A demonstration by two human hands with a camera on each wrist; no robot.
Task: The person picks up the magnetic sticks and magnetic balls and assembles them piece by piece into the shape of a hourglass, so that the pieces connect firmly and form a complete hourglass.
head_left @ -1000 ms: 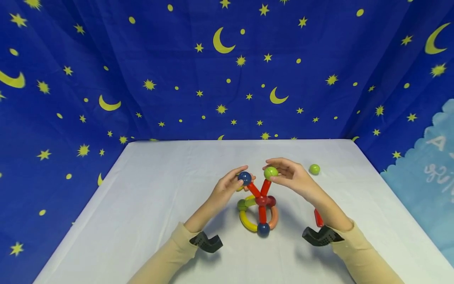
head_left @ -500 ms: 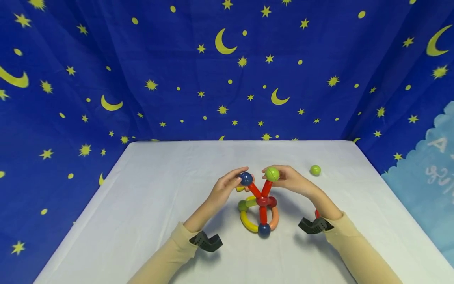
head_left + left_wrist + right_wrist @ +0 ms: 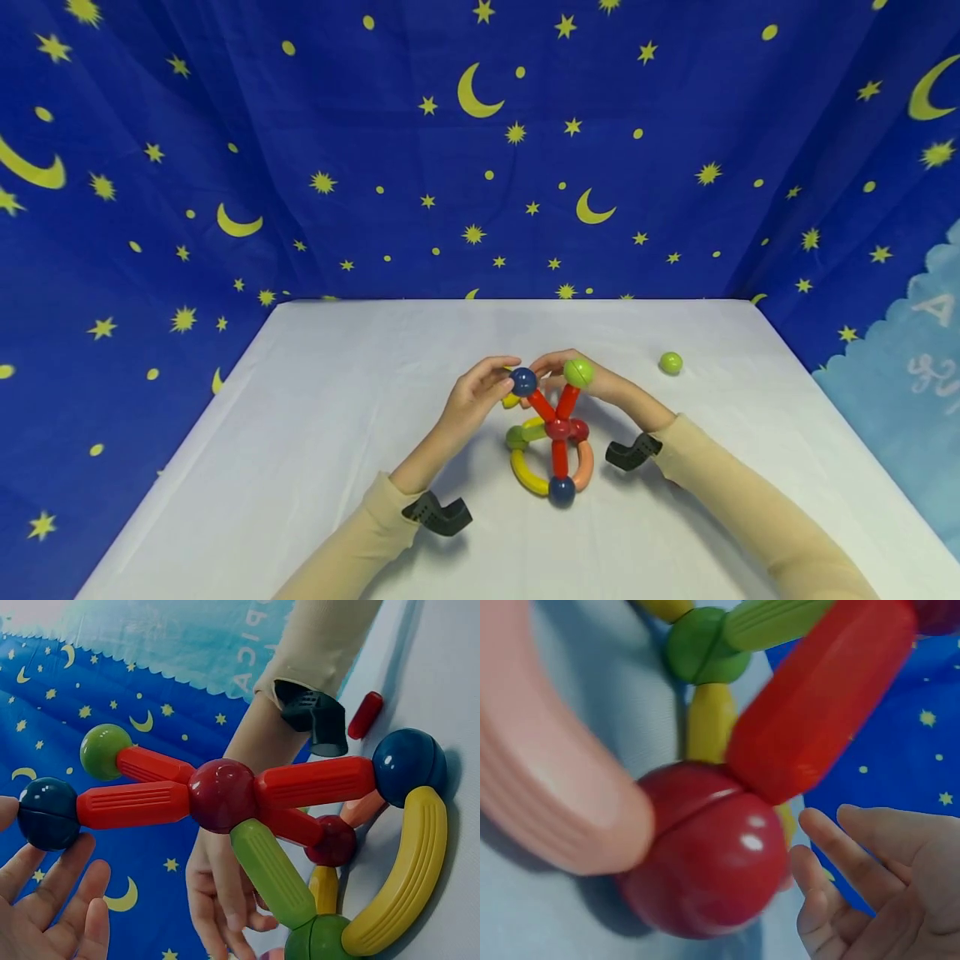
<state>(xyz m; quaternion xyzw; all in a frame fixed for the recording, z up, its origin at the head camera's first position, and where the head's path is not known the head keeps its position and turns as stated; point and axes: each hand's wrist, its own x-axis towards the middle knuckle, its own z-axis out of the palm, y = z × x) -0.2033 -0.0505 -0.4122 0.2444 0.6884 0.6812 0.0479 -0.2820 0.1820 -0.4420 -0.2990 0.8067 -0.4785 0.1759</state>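
Note:
A toy structure of balls and rods stands on the white table, with a ring of yellow and pink curved rods at its base and red rods (image 3: pixel 560 458) meeting at a red ball (image 3: pixel 223 795). At its upper left, my left hand (image 3: pixel 468 396) pinches a blue ball (image 3: pixel 48 814) between thumb and fingers. A green ball (image 3: pixel 578 373) tops the other raised rod. Behind it reaches my right hand (image 3: pixel 900 885), fingers loosely bent and holding nothing, near yellow and pink curved pieces (image 3: pixel 512 401) lying behind the structure. Part of that hand is hidden by the green ball.
A loose green ball (image 3: pixel 671 363) lies on the table (image 3: pixel 375 350) at the back right. One loose red rod (image 3: pixel 366 715) shows in the left wrist view beyond the structure. Blue curtains (image 3: pixel 405 150) with moons and stars stand behind and at the sides.
My right hand has let go of the green ball and moved left behind the structure, its forearm swinging inward. The left hand keeps its pinch on the blue ball.

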